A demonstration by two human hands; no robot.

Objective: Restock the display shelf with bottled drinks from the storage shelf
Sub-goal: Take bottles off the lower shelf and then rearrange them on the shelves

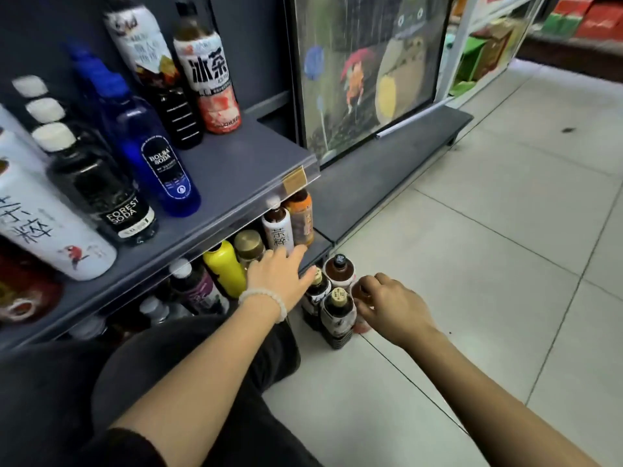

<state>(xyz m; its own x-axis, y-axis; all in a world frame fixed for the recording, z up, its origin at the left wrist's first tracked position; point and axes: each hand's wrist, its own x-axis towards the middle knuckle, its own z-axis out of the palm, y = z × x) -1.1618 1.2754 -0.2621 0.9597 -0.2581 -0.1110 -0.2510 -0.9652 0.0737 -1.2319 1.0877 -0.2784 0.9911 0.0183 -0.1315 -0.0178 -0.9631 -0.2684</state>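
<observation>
Several dark bottled drinks (337,308) stand in a tight cluster on the floor tiles beside the shelf's lower right corner. My right hand (391,306) is curled over the top of a bottle at the cluster's right side, which it mostly hides. My left hand (279,274), with a pale bead bracelet on the wrist, reaches flat with fingers apart toward the bottom shelf (320,251), near a white tea bottle (278,230) and a yellow bottle (224,267). It holds nothing.
The upper shelf (236,176) carries a blue soda bottle (158,163), a black soda bottle (104,193), a white bottle (50,227) and two tall tea bottles (209,79). A picture panel (364,69) stands on a low dark platform to the right. My dark-trousered knee is below.
</observation>
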